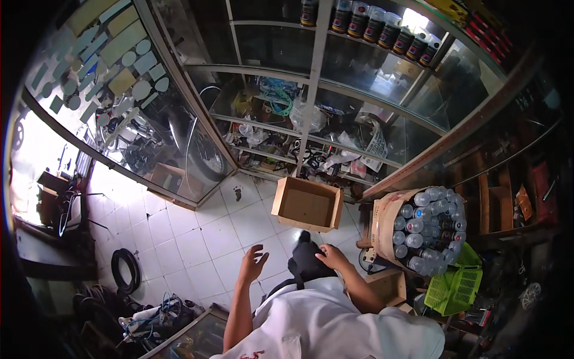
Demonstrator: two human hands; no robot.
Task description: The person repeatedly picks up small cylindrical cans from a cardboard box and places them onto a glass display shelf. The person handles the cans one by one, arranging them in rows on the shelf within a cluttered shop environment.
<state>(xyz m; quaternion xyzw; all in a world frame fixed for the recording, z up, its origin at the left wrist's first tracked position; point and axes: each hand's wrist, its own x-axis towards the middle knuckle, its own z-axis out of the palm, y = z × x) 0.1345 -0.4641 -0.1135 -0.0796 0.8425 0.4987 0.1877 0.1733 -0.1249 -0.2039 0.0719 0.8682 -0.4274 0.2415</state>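
My left hand (255, 263) is raised over the tiled floor, fingers apart and slightly bent, holding nothing. My right hand (332, 257) is over the right side of a black cloth-like shape (308, 263) in front of my white shirt. Its fingers look spread; I cannot tell if they touch the black shape. Beyond my hands, an open cardboard box (308, 204) stands on the floor with its bottom bare. To the right, a bigger cardboard carton (385, 224) is packed with several cans (427, 227) under clear caps.
Ahead stands a glass cabinet (311, 107) with plastic-wrapped parts below and a row of dark cans (382, 30) above. A green plastic basket (454, 287) sits right of me. On the left are a black tyre (125, 270), a glass panel (149, 119) and white floor tiles (191, 245).
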